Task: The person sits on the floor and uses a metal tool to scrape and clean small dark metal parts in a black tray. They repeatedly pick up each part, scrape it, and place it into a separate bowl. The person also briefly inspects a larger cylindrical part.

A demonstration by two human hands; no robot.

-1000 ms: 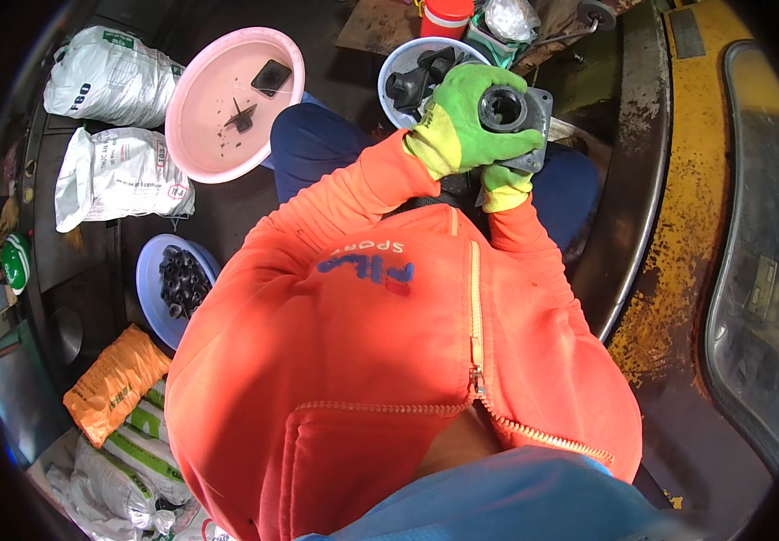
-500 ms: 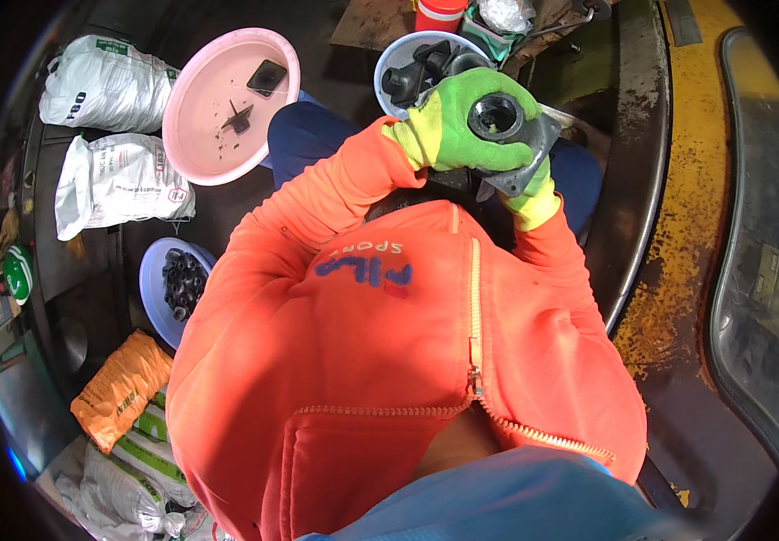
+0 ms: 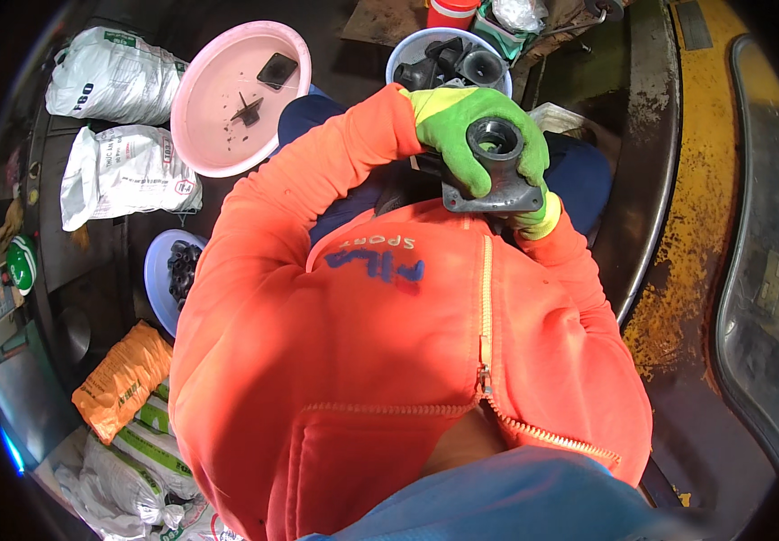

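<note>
Both my hands wear green gloves with yellow cuffs and hold one black flanged fitting (image 3: 490, 193) in front of my chest. It has a square base with holes at its corners and a round, open-ended neck that faces up. My left hand (image 3: 451, 128) wraps over the fitting from the far side, its fingers closed around the neck. Lower down, my right hand (image 3: 531, 217) holds it from beneath and the right; most of its fingers are hidden behind the base.
Beyond my hands stands a pale blue basin (image 3: 395, 65) of black parts. At far left, a pink basin (image 3: 193, 155) holds a phone-like dark slab and a finned piece. White sacks (image 3: 123, 167), another blue basin (image 3: 157, 287) and an orange bag (image 3: 123, 379) line the left; a rusty yellow machine (image 3: 678, 270) stands right.
The fitting has turned and tilted, so its square base now faces toward my chest. My left hand has shifted with it. More of the far basin's black parts now shows.
</note>
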